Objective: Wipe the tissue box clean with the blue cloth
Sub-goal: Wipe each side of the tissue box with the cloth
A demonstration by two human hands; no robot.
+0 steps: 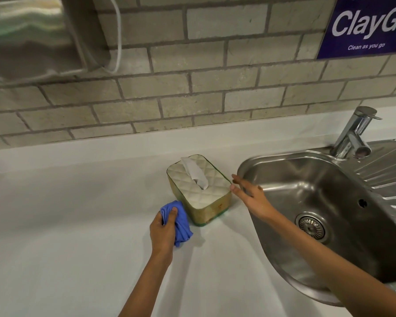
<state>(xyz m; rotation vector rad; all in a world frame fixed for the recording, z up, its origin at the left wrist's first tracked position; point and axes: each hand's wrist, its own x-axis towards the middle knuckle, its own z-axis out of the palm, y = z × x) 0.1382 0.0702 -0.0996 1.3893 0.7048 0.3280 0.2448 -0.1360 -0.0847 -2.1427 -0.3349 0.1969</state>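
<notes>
The tissue box (199,191) is sitting on the pale counter (78,225), just left of the steel sink (306,179), with a white tissue (193,171) sticking up from its quilted top. The left hand (164,229) is clutching the bunched blue cloth (180,221), fingers curled around it and thumb pressing on top; the cloth is lying just beside the box's near left corner, though contact with the box is unclear. The right hand (249,193) is reaching in with its fingers spread flat, fingertips right at the box's right edge, gripping nothing. A tap (354,133) is standing behind the sink.
</notes>
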